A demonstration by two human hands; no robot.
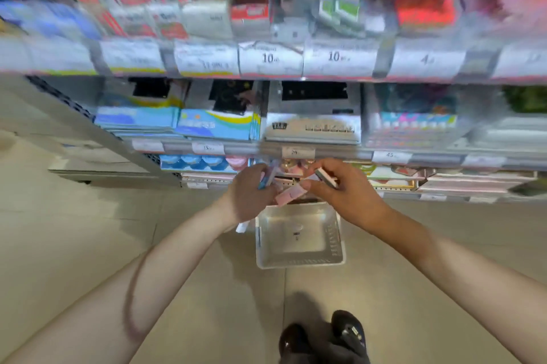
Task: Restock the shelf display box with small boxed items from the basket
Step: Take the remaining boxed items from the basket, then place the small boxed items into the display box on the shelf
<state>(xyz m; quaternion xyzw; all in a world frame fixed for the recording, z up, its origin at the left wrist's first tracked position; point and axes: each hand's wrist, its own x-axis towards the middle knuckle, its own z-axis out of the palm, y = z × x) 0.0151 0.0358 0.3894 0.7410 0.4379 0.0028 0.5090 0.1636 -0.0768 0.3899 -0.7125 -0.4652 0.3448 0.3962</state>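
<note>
The right hand point(340, 192) pinches a small grey box point(325, 177) between thumb and fingers, and its thumb also touches a pink box point(288, 195) that sits low between both hands. The left hand point(250, 189) is curled round a thin blue and white box point(268, 177), and something white pokes out under its wrist. I cannot tell which hand really carries the pink box.

That is the risk, I think. Each hand has more than 1 thing to mind, so a small box could slip and fall. If it falls, it may land in the clear plastic basket point(337, 245) right below, or bounce off the rim onto the floor point(88, 230). The basket looks almost used up, with only 1 tiny thing in the middle.

The low shelf point(296, 152) is just past the fingers, and its front edge with the price tags hangs over the spot where the hands work. A knuckle could bump that edge. The display box is most likely in there behind the hands, but it is blurry and mostly hidden, so I cannot pick it out.

There is open floor on the left and right of the basket. The person's dark shoes point(322, 337) stand close behind it, so a step forward could kick it.
</note>
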